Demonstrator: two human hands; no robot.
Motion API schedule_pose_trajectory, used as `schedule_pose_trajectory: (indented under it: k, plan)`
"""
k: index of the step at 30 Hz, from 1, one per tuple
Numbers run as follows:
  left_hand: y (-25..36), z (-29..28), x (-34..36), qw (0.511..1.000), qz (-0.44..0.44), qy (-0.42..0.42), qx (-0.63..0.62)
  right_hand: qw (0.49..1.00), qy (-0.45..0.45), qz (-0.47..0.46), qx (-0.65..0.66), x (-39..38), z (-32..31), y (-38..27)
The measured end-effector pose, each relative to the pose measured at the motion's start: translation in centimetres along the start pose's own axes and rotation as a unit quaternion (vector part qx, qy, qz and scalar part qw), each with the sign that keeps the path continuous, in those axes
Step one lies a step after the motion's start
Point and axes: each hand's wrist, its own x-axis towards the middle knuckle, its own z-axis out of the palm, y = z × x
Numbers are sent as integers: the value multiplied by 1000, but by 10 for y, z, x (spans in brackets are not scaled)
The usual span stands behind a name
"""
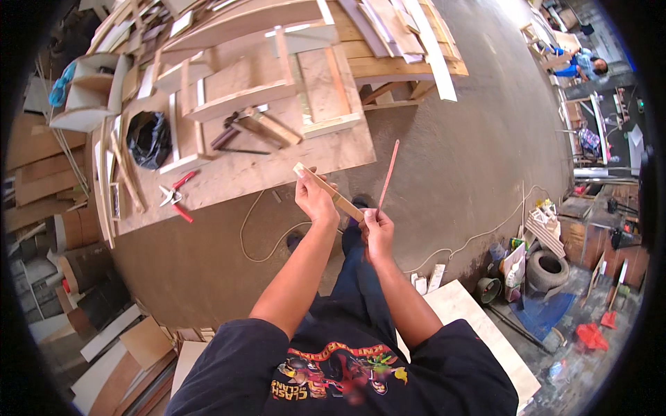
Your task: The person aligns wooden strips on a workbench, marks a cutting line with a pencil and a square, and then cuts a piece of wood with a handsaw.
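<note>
Between both hands (347, 208), closed, wooden strip (327, 190).

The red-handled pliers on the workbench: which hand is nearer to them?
Left. The left hand holds the wooden strip just right of the pliers; the right hand, pinching a thin red stick, is farther right.
</note>
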Motion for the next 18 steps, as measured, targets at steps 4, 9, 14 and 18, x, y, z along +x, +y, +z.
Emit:
schedule_pose_trajectory:
  k: [4, 9, 14, 18]
  plan:
    - [-47, 18, 14, 998, -2, -1, 70, 981, 59, -106, -148, 60, -27, -18]
    - [-58, 11, 17, 974, -37, 35, 223, 952, 10, -134, -275, 160, -49, -51]
    - [-55, 29, 20, 566, 487, -259, 612, 920, -53, -121, -368, 221, -47, -66]
    - [-68, 30, 49, 432, 437, -334, 715, 922, -77, -105, -364, 235, -36, -63]
